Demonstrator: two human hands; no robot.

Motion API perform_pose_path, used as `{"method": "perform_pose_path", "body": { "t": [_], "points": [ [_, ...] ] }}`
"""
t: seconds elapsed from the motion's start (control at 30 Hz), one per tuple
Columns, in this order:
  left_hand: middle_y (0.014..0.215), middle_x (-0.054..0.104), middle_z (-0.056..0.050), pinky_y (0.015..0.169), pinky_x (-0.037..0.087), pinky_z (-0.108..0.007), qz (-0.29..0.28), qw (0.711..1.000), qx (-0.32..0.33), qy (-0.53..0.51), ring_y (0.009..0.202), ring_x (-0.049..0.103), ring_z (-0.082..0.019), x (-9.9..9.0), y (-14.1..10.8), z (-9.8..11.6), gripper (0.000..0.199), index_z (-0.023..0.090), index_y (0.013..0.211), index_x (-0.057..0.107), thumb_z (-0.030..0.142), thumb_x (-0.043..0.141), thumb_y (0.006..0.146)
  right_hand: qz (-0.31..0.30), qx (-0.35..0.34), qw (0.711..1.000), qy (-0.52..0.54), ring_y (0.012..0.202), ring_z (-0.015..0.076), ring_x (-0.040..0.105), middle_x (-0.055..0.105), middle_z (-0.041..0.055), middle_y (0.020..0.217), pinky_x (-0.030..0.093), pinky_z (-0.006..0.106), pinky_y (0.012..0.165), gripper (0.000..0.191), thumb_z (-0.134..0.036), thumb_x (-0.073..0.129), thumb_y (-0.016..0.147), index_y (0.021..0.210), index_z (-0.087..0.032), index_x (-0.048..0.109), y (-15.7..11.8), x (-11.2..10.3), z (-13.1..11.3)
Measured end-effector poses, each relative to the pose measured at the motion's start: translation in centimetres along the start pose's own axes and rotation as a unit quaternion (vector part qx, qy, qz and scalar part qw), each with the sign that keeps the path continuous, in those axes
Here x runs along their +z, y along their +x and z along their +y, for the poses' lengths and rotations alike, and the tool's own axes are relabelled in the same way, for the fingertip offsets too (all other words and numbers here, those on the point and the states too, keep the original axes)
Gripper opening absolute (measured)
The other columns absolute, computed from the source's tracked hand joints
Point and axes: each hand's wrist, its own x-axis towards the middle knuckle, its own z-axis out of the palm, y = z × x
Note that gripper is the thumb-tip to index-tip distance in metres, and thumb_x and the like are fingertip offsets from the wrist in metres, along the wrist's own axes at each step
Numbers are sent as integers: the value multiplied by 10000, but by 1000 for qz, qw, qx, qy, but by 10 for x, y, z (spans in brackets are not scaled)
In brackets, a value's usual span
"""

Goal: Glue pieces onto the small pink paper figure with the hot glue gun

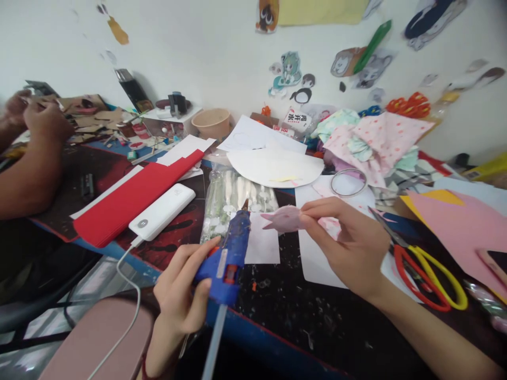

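Observation:
My left hand is closed around a blue hot glue gun, its nozzle pointing up and away from me. A glue stick sticks out of the gun's rear. Between the thumb and fingers of my right hand is a small pink fabric piece with pointed tips on its left end. The piece is in the air just right of the nozzle, apart from it. Beneath lie a white paper sheet and a clear plastic bag with pale pieces inside.
Red-and-yellow scissors lie at right beside pink paper. A metal ring and patterned cloth are behind. On the left are a white power bank, red folded material and another person's hands.

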Motion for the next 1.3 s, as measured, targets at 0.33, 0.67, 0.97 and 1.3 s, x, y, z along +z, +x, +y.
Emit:
{"method": "perform_pose_path", "body": {
  "t": [0.33,0.67,0.97,1.3],
  "points": [
    [1003,659,-141,715,506,-336,-66,961,165,211,833,614,-235,24,-14,-1,429,5,1372,577,203,578,992,32,60,997,38,759,175,703,747,22,819,605,318,648,71,-160,716,906,868,-219,722,23,-17,-2],
    [1019,659,-136,734,528,-357,-89,960,131,232,869,618,-256,37,-14,-5,441,43,1425,517,195,544,1012,37,95,992,77,789,141,671,732,-1,845,574,300,725,71,-170,718,915,875,-226,732,37,-17,-8],
    [1066,653,-126,803,508,-373,-42,951,36,305,930,629,-268,66,46,-25,356,95,1350,569,240,560,1025,-11,67,995,73,771,129,671,740,-7,831,558,272,689,78,-172,708,915,848,-210,718,60,-20,0],
    [1212,672,-134,914,421,-470,-19,948,-14,316,1062,597,-335,68,51,-16,386,146,1326,569,346,618,1000,-38,127,978,158,763,130,677,728,15,822,579,260,699,82,-220,722,901,828,-183,726,56,-27,5]
  ]
}}
